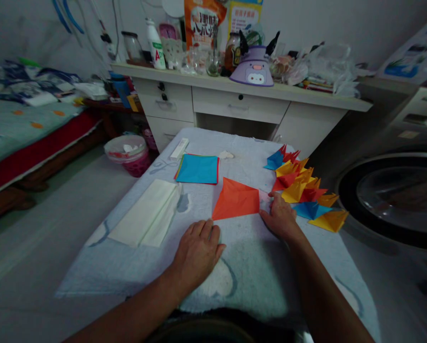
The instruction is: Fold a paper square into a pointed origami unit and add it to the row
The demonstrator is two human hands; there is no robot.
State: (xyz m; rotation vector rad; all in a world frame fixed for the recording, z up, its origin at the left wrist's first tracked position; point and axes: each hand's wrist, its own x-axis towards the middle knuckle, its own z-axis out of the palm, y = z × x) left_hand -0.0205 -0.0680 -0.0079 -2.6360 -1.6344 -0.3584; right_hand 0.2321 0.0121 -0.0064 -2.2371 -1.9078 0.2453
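An orange sheet of folding paper (pixel 236 200) lies on the cloth-covered table, with a crease running from its upper left corner. My left hand (pixel 200 247) rests palm down on the cloth, its fingertips by the sheet's lower left corner. Beyond the sheet's right edge is my right hand (pixel 281 216), thumb and index finger apart, the thumb at or very near the paper; nothing shows in its grasp. Right of that hand sits a cluster of folded paper shapes (pixel 295 188) in yellow, red, orange and blue. A stack of coloured paper squares (pixel 198 168), blue on top, lies behind to the left.
White folded tissue (pixel 143 214) lies at the table's left, and a small white box (pixel 179 148) at the back left. A drawer desk (pixel 234 97) crowded with jars stands behind. On the floor is a pink bin (pixel 136 164); a front-loading washing machine (pixel 406 143) is at right.
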